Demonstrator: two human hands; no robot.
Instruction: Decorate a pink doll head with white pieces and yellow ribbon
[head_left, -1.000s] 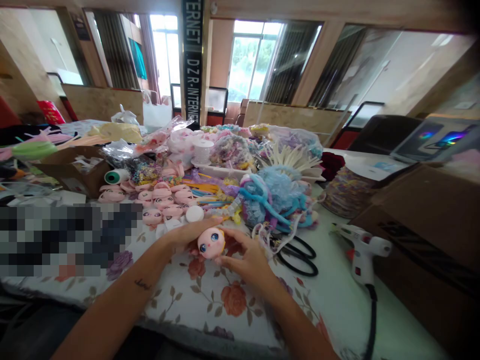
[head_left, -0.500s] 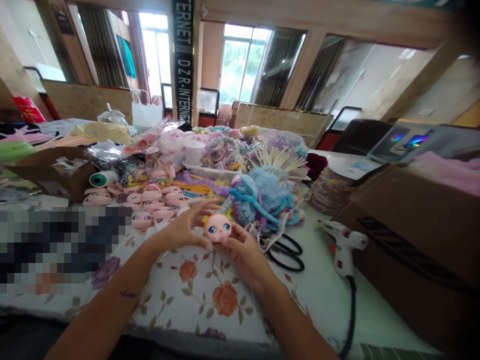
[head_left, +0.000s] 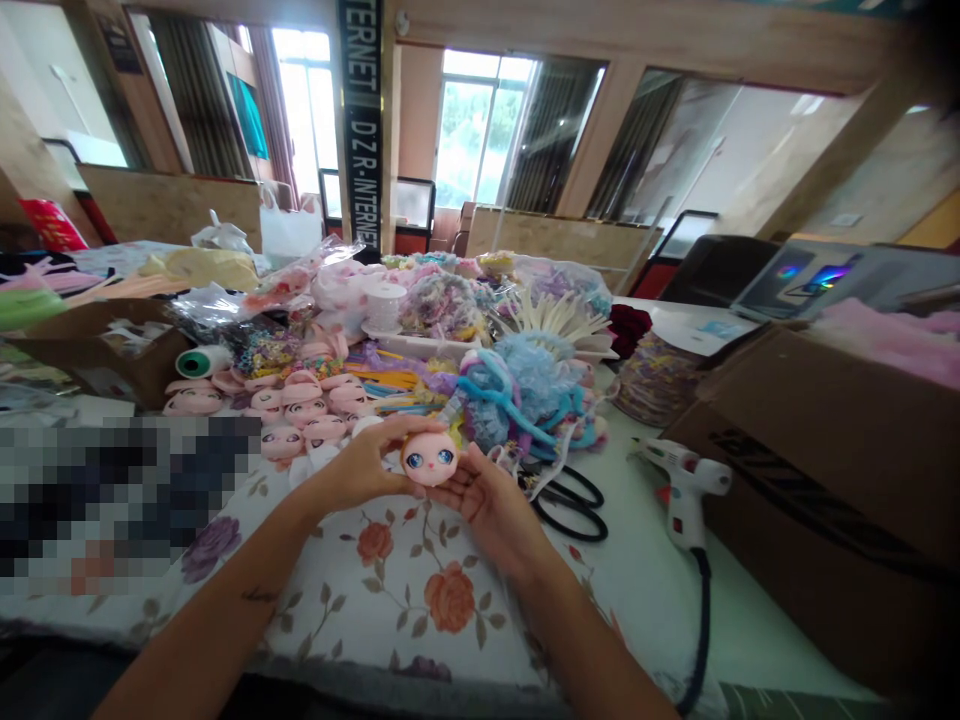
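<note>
A small pink doll head (head_left: 430, 459) with blue eyes faces me, held just above the flowered tablecloth (head_left: 420, 590). My left hand (head_left: 367, 462) curls round its left side and top. My right hand (head_left: 476, 495) lies palm up beneath and to the right of it, fingers cupping it. Several more pink doll heads (head_left: 300, 405) lie in rows behind my left hand. A heap of blue and purple yarn hair (head_left: 525, 390) sits right behind the held head.
Black scissors (head_left: 574, 505) lie right of my right hand. A white glue gun (head_left: 682, 485) with a black cord stands further right, beside a large cardboard box (head_left: 832, 470). Bags of craft bits, a white spool (head_left: 382, 300) and a green-ended spool (head_left: 199, 360) crowd the back.
The doll head has been lifted a little and turned upright toward me. My right hand has rolled palm up beneath it, and my left fingers have closed over its top.
</note>
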